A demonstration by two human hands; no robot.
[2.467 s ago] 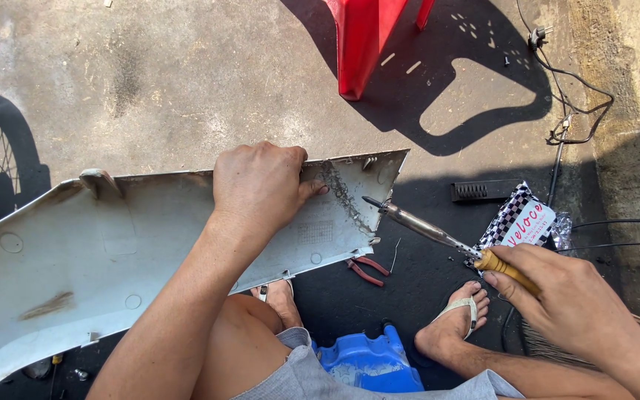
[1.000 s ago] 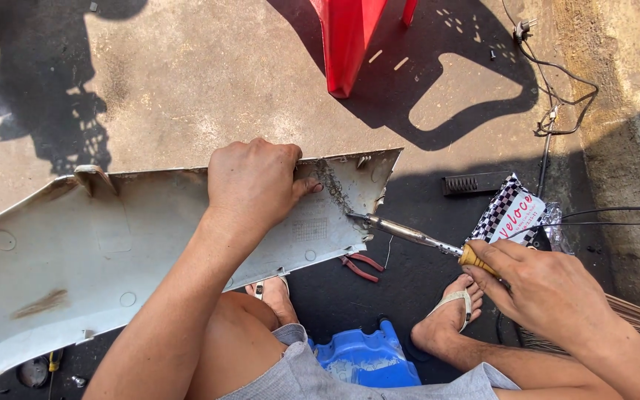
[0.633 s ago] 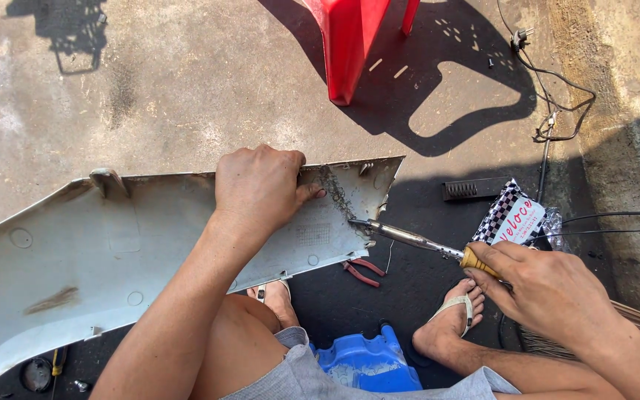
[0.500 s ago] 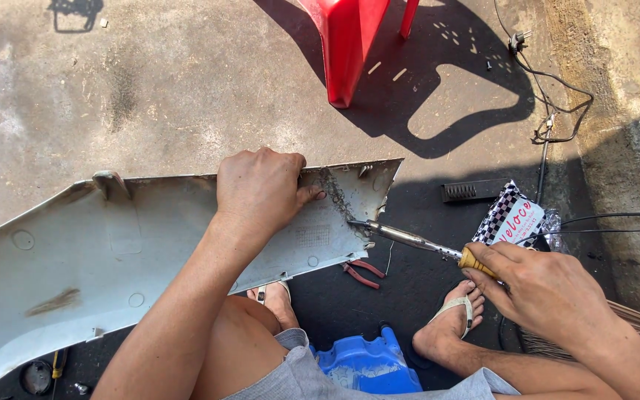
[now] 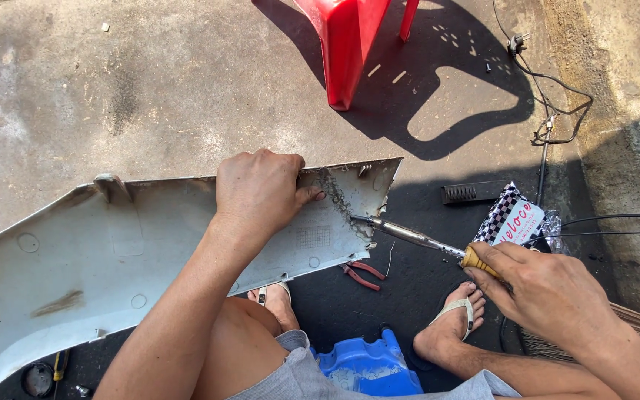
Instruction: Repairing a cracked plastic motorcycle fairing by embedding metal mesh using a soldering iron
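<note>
Head view: left hand [image 5: 259, 191] presses palm-down, gripping the grey panel [image 5: 112, 259]; at four o'clock, right hand [image 5: 550, 285] clenches the soldering iron [image 5: 409, 235], tip on the panel's crack.

head view | from above the seated person, facing steeply down | close over both hands, knees, feet | only one view

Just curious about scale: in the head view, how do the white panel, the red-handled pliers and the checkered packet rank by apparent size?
1. white panel
2. checkered packet
3. red-handled pliers, though part may be hidden under the panel
</note>
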